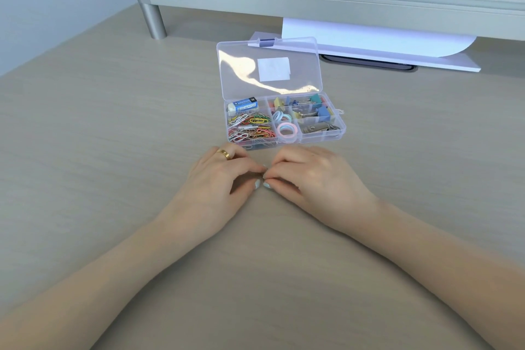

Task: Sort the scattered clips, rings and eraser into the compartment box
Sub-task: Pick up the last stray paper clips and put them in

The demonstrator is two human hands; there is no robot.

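left hand (pixel 220 179) and right hand (pixel 314 176), frame centre: fingers curled, fingertips meeting, resting on beige wood-grain desk (pixel 99 150), anything pinched not discernible | just beyond: clear plastic compartment box (pixel 285 119), lid open, holding coloured paper clips (pixel 251 128), pastel rings (pixel 285 125), white eraser (pixel 243 104), binder clips (pixel 308 108)

Eraser (pixel 243 104) sleeve print is too small to read.

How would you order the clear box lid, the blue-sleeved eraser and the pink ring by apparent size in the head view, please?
1. Clear plastic box lid, by far the largest.
2. Blue-sleeved white eraser.
3. Pink ring; it looks close to the eraser, so their order is unsure.
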